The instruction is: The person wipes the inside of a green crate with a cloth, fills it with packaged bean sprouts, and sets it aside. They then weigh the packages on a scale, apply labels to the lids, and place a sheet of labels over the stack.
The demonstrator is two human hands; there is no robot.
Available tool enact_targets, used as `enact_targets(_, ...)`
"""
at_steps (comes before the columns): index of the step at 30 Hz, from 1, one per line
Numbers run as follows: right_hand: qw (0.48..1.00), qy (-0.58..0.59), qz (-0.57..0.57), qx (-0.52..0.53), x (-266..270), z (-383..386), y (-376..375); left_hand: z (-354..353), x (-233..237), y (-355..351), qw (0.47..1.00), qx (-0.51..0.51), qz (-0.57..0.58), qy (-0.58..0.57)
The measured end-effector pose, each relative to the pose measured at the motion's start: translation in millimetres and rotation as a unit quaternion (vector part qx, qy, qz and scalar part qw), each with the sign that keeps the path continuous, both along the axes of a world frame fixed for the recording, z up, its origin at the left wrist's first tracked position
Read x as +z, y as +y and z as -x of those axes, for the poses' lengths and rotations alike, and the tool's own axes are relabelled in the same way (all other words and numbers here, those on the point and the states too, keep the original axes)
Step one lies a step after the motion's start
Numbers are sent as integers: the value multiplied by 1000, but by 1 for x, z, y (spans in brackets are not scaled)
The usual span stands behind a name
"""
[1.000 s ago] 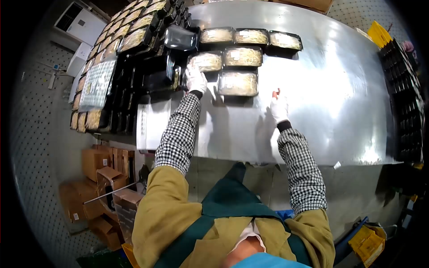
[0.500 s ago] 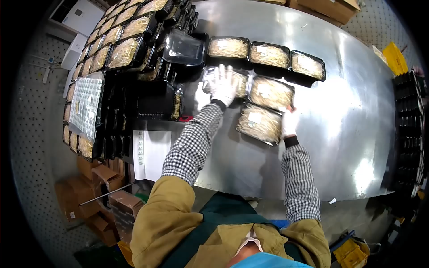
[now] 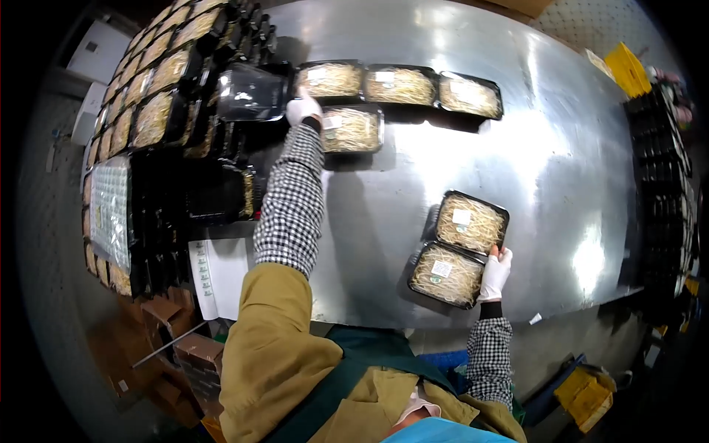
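My gloved left hand [image 3: 304, 111] is at the left edge of a black tray pack of pale strands resembling bean sprouts [image 3: 351, 130]. Its fingers are partly hidden, and whether they grip cannot be made out. Just behind is a row of three similar packs: a left one [image 3: 330, 79], a middle one [image 3: 401, 86] and a right one [image 3: 470, 96]. Nearer me, two labelled packs touch, the upper pack [image 3: 478, 221] and the lower pack [image 3: 449, 276]. My gloved right hand [image 3: 495, 275] grips them at their right side, thumb by the seam between them.
Tall stacks of filled packs [image 3: 151, 118] stand at the left, with a clear-lidded black tray [image 3: 255, 92] beside them. A sheet of labels [image 3: 207, 277] hangs at the steel table's [image 3: 377, 273] front left. Black trays [image 3: 661, 199] are stacked at the right.
My right hand has drawn the two touching packs toward me and right, away from the row. My left hand has slid from on top of its pack to the left edge. The view has shifted.
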State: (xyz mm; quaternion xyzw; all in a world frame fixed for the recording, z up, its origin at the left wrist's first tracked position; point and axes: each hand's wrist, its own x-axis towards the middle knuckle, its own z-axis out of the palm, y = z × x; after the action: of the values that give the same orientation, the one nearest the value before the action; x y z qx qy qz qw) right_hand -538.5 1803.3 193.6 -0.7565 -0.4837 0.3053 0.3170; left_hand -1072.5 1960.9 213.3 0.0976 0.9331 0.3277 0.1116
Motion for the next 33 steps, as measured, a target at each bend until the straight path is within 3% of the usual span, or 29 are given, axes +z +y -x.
enact_targets(3, 999, 40, -11, -14, -16, -9, -4, 28, -36, 12, 999, -16, 42, 7)
enact_targets(4, 999, 40, -5, -22, -10, -6, -5, 85, -113, 32, 985, -113, 121, 45)
enact_targets(5, 1000, 12, -7, -18, 2, -1, -7, 89, -97, 5, 909, -312, 182, 210)
enact_targets(6, 999, -18, -10, -25, 15, 3, -9, 46, -39, -16, 849, -415, 215, 247)
enact_targets(8, 998, 20, 15, -55, 22, 0, -9, 69, -72, -12, 821, -456, 207, 275)
enact_targets(11, 997, -20, 2, -73, 51, 1, -5, 74, -71, -9, 828, -474, 174, 242)
enact_targets(14, 985, -61, -127, -105, 58, -34, -47, 68, -63, -6, 876, -429, 121, 183)
enact_targets(17, 952, -87, -141, -258, 79, -109, -116, 55, -35, -16, 900, -375, 89, 205)
enact_targets(20, 889, -209, -171, -369, 77, -207, -233, 18, 1, -28, 906, -328, 24, 268)
enact_targets(24, 764, -150, -60, -625, 87, -310, -433, -113, 70, -77, 879, -332, -131, 317)
enact_targets(28, 622, -36, -64, -779, 36, -401, -636, -326, 116, -161, 823, -482, -188, 234)
enact_targets(30, 559, -20, -16, -829, -8, -430, -714, -467, 134, -219, 771, -589, -135, 202)
enact_targets(32, 502, -3, 34, -864, -57, -451, -771, -573, 97, -251, 664, -718, -196, 78)
enact_targets(33, 476, 6, 56, -878, -79, -452, -790, -628, 83, -267, 635, -752, -177, -9)
